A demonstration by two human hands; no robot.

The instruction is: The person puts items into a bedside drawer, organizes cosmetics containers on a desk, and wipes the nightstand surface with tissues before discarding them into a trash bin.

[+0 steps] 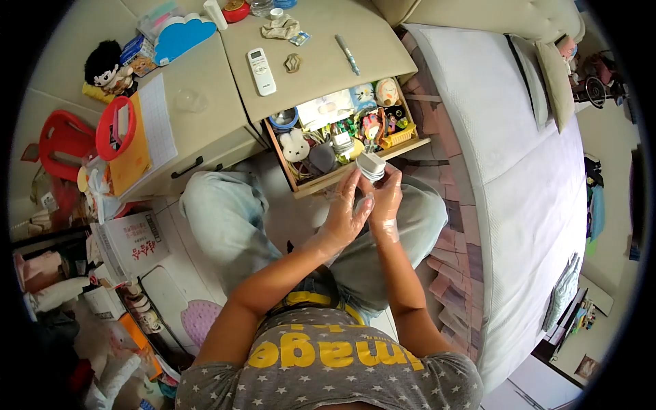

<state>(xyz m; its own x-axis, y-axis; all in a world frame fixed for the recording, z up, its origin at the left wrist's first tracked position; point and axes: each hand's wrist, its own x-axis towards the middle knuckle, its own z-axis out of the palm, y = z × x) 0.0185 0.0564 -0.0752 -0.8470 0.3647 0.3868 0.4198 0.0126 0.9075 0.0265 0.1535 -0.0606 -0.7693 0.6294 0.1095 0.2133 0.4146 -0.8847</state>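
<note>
Between my two hands, just in front of the open drawer (301, 186), is a white charger (371, 162) with its white cable wound beneath the block. My left hand (346, 210) and my right hand (387, 197) both wear clear plastic gloves, and their fingers close on the charger from either side. Inside the drawer, near my fingers, lie a white bunny-face item (294, 145), a grey rounded item (322, 157), another white plug-like block (342, 142), small colourful figures (372, 126) and a yellow basket (400, 137).
On the cabinet top (314, 68) lie a white remote control (261, 71), a pen (348, 55) and a scrunchie (280, 27). A bed (526, 191) stands to the right. Left are a red basket (115, 130), papers (156, 116) and a cardboard box (130, 246).
</note>
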